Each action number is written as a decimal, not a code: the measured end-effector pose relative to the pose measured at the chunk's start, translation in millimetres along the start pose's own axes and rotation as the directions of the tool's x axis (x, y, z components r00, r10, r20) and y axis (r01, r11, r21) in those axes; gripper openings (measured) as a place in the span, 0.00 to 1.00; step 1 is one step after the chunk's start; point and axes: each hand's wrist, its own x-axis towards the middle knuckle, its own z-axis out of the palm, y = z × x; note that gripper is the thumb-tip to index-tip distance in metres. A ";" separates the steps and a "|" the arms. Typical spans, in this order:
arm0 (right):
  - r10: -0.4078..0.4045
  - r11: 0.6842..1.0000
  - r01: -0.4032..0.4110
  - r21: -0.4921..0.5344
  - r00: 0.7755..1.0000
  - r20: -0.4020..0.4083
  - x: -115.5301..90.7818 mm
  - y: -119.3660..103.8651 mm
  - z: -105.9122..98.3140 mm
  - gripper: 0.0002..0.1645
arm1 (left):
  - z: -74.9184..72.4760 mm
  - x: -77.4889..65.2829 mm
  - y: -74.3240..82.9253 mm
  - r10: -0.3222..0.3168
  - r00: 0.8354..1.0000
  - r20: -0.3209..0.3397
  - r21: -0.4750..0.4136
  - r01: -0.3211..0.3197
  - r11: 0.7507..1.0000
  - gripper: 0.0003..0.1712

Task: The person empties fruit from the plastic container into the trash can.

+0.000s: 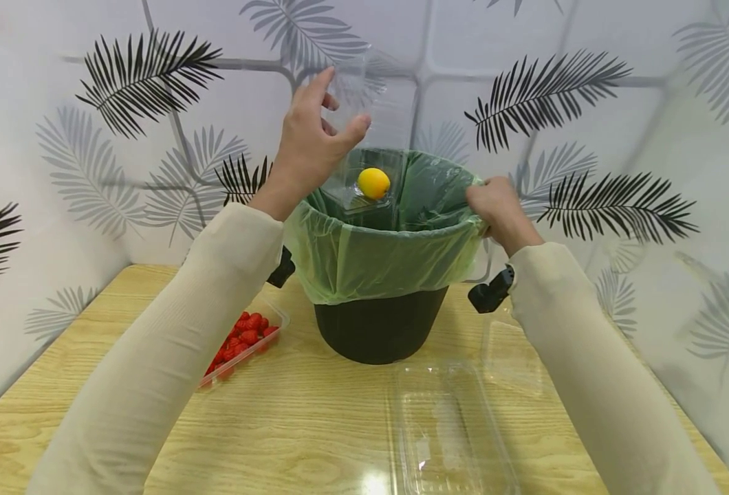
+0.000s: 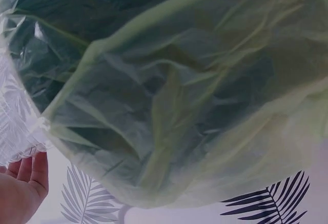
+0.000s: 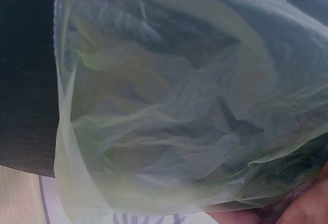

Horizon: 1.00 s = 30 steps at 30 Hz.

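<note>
A black trash bin (image 1: pixel 379 330) with a green plastic liner (image 1: pixel 371 261) folded over its rim stands on the table. Over its opening, my left hand (image 1: pixel 318 137) holds a clear plastic container (image 1: pixel 371 103) tilted upright, thumb on the near side. Against the container's lower part, at the bin's mouth, shows a small yellow oval fruit (image 1: pixel 373 183); whether it touches the plastic is unclear. On the bin's right side my right hand (image 1: pixel 497 206) grips the rim through the liner. The left wrist view shows fingers (image 2: pixel 38 172) against the clear plastic (image 2: pixel 18 116).
Red berries (image 1: pixel 249 330) fill a clear tray (image 1: pixel 284 317) left of the bin, partly hidden by the left sleeve. An open clear container (image 1: pixel 445 440) lies in front, and another clear plastic piece (image 1: pixel 513 354) sits near the right forearm. A patterned wall (image 1: pixel 445 41) rises close behind the bin.
</note>
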 end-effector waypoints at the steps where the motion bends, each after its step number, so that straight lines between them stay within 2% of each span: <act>1: 0.000 1.000 0.000 0.002 1.000 0.003 -0.2 0.0 0.0 0.14 | 0.1 -0.4 -0.2 0.011 1.000 -0.001 0.000 -0.011 1.000 0.43; 11: -0.001 1.000 0.001 0.011 1.000 0.002 0.1 -0.2 -0.3 0.13 | -0.9 -0.4 -1.5 0.065 0.998 0.009 0.022 -0.065 0.998 0.44; 20: 0.011 1.000 -0.011 0.009 1.000 0.008 0.3 -1.6 1.2 0.13 | -3.0 -2.1 -3.1 0.140 0.990 0.028 0.084 -0.142 0.986 0.44; 30: -0.003 1.000 0.002 0.014 1.000 0.008 0.9 0.7 0.0 0.12 | -8.1 -1.7 -3.2 0.206 0.978 -0.017 0.086 -0.204 0.975 0.45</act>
